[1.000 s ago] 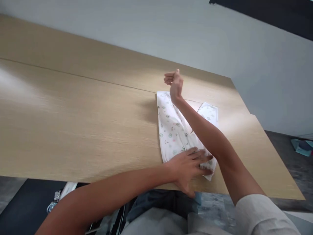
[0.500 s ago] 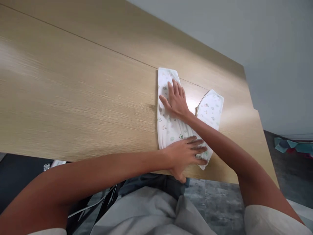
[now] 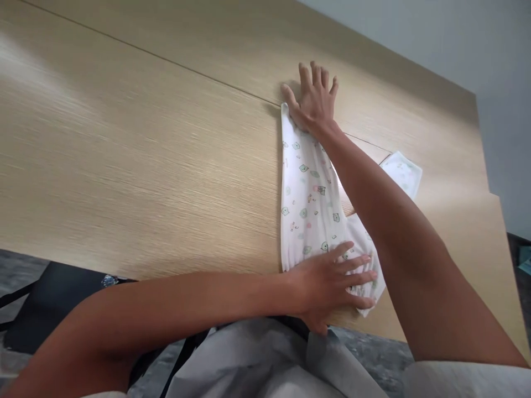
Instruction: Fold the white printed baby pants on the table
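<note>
A small white garment (image 3: 309,202) with tiny printed figures lies on the light wooden table (image 3: 136,149), near its front edge. My left hand (image 3: 332,279) presses flat on the garment's near end, fingers spread. My right hand (image 3: 313,99) lies flat with fingers stretched out at the far end of one long section, its fingertips past the cloth on the bare wood. A second section of the garment (image 3: 404,172) sticks out to the right behind my right forearm, which hides the part between.
A seam line runs across the tabletop behind the garment. A grey wall (image 3: 435,33) rises past the table's far edge. A dark bag or chair part (image 3: 53,301) shows below the table's front edge at left, and grey floor at right.
My right hand came down from the air onto the cloth and slid along it to its far end, drawing that section out long. My left hand stayed pressed on the near end.
</note>
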`<state>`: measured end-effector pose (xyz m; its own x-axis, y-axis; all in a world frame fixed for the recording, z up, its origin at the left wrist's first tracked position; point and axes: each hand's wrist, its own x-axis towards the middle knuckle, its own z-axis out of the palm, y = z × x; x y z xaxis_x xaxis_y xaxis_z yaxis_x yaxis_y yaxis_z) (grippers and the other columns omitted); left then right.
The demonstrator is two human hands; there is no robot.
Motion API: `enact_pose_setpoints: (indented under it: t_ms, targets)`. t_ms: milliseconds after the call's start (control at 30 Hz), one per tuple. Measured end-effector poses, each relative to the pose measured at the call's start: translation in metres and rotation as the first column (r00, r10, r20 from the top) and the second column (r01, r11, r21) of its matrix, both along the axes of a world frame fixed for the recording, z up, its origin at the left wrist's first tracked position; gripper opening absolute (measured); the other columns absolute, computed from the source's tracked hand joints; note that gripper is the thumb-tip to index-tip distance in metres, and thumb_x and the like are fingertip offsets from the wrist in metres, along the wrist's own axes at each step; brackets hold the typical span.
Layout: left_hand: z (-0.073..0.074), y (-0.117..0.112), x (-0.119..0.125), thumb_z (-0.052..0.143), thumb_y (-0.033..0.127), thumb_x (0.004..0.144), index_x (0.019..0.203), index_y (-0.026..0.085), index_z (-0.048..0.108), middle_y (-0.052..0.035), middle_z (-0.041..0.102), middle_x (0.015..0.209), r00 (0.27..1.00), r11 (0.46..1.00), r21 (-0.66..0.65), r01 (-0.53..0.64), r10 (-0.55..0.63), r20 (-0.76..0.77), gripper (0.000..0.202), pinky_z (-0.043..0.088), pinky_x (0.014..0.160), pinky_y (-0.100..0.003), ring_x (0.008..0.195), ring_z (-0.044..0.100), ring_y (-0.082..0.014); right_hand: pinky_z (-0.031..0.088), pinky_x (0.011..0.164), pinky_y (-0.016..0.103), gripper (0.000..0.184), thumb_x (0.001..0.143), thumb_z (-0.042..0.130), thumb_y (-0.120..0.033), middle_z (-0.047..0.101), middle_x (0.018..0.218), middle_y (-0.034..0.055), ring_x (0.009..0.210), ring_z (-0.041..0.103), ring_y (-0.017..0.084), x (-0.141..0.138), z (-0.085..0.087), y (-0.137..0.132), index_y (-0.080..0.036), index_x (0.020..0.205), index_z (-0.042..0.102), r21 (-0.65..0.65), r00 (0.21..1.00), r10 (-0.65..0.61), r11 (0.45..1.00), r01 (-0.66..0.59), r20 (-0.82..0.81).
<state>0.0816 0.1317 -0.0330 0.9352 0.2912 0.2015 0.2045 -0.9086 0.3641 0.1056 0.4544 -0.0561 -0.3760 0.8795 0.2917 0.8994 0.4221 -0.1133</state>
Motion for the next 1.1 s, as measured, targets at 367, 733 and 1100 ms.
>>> enact_pose_setpoints:
  t_ms: [367, 733, 1100]
  targets:
    - [0.004, 0.002, -0.003, 0.072, 0.075, 0.069, 0.145, 0.026, 0.050, -0.0100, 0.034, 0.155, 0.999, 0.997, 0.070, 0.041, -0.041, 0.008, 0.093, 0.010, 0.123, -0.059, 0.149, 0.019, -0.0381, 0.033, 0.113, 0.051, 0.035, 0.105, 0.039, -0.040, 0.062, 0.119, 0.0117, 0.115, 0.054, 0.027, -0.016, 0.036, -0.022, -0.015, 0.113, 0.062, 0.239, 0.977, 0.211, 0.947, -0.213, 0.034]
    - [-0.007, 0.056, -0.023, 0.050, 0.035, 0.097, 0.137, 0.004, 0.050, -0.0185, 0.048, 0.144, 0.845, 0.845, 0.000, -0.535, 0.535, 0.015, 0.051, 0.030, 0.120, -0.049, 0.139, 0.039, -0.0319, 0.053, 0.090, 0.045, 0.043, 0.103, 0.038, -0.049, 0.063, 0.114, 0.0165, 0.105, 0.061, 0.029, 0.147, 0.039, -0.263, -0.013, 0.116, 0.058, -0.048, 0.964, 0.135, 0.988, -0.150, -0.229]
    - [-0.010, 0.054, -0.026, 0.038, 0.056, 0.101, 0.155, 0.004, 0.022, -0.0145, 0.016, 0.163, 0.841, 0.859, 0.205, -0.469, 0.505, -0.192, 0.077, 0.013, 0.126, -0.048, 0.153, 0.008, -0.0292, 0.014, 0.125, 0.050, 0.076, 0.102, 0.017, -0.063, 0.009, 0.164, 0.0119, 0.153, 0.004, 0.027, 0.208, 0.008, -0.305, -0.013, 0.159, 0.014, -0.264, 0.995, -0.085, 0.960, 0.098, 0.058]
